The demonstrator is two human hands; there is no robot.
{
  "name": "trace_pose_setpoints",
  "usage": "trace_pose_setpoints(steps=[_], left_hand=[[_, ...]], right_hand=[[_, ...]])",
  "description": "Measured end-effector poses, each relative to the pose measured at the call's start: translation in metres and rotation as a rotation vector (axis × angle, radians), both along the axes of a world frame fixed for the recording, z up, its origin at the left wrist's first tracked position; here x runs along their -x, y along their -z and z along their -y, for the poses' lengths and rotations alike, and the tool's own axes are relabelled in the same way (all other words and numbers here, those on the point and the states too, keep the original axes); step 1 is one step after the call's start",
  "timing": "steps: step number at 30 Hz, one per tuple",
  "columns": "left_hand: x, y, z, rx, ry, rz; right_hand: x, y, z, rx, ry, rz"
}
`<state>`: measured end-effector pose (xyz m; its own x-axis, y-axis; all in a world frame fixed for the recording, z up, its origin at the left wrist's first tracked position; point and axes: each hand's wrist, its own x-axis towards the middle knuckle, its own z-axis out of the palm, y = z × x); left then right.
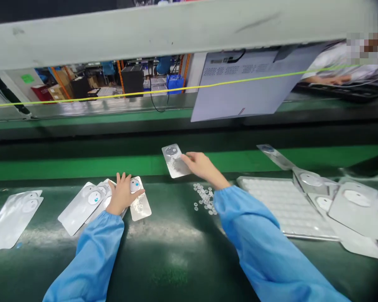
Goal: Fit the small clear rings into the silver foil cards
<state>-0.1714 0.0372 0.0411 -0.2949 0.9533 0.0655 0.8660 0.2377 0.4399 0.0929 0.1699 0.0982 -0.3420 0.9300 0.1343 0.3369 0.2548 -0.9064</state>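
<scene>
My right hand point(203, 168) has its thumb and forefinger at the right edge of a pale, shiny phone back cover point(178, 167) with a round camera area, over the bright green strip. My left hand point(122, 196) is open, fingers spread, between similar covers. Beside its thumb lies one phone back cover point(140, 208) with a small blue dot on its camera area. Left of that hand, a fanned group of covers point(75, 212) overlaps, partly hidden under the hand. Small clear round discs point(204, 197) are scattered on the dark green surface below my right hand.
More covers point(12, 222) lie at far left. On the right, a white compartmented tray point(264, 197) has loose covers point(354, 209) heaped against and over it. A grey monitor back point(239, 92) and a yellow cord point(126, 95) cross behind. Another person's hands point(330, 79) are near a keyboard point(343, 91).
</scene>
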Motion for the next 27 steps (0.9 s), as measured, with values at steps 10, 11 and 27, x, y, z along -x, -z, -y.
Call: trace_pose_setpoints(steps=[10, 11, 27], left_hand=[[-0.068, -0.010, 0.019, -0.172, 0.115, 1.042], [-0.079, -0.007, 0.024, -0.147, 0.099, 1.216], [-0.112, 0.024, 0.047, 0.118, 0.055, 1.335]], right_hand=[[0.011, 0.088, 0.135, 0.266, -0.441, -0.208], [0.010, 0.094, 0.142, 0.325, -0.438, -0.242], [-0.023, 0.081, 0.148, -0.477, -0.116, -0.029]])
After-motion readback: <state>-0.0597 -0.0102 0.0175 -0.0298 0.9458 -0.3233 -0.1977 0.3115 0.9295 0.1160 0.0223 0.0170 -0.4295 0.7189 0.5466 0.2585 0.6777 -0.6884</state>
